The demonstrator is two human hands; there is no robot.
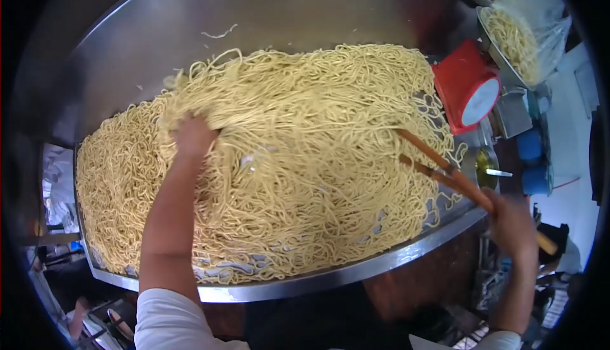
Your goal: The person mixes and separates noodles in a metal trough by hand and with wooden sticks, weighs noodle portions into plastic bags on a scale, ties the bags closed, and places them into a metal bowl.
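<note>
Yellow noodles (305, 178) lie in a wide, loose layer over a metal table (273, 7). My left hand (196, 139) is sunk in the noodles left of the middle; its fingers are buried among the strands and blurred. At the right, beyond the table's front edge, my right hand (511, 223) is closed round a pair of long wooden chopsticks (467, 188). Their tips are apart and touch the noodles at the right part of the layer. Where the tips enter, strands cover their ends.
A red scale (460, 80) with a round white dial stands at the table's right end. Behind it is a metal bowl of noodles (511, 42) with a plastic bag (553, 39). A container of yellow liquid (485, 162) sits near my right hand. The table has a raised metal rim (356, 276).
</note>
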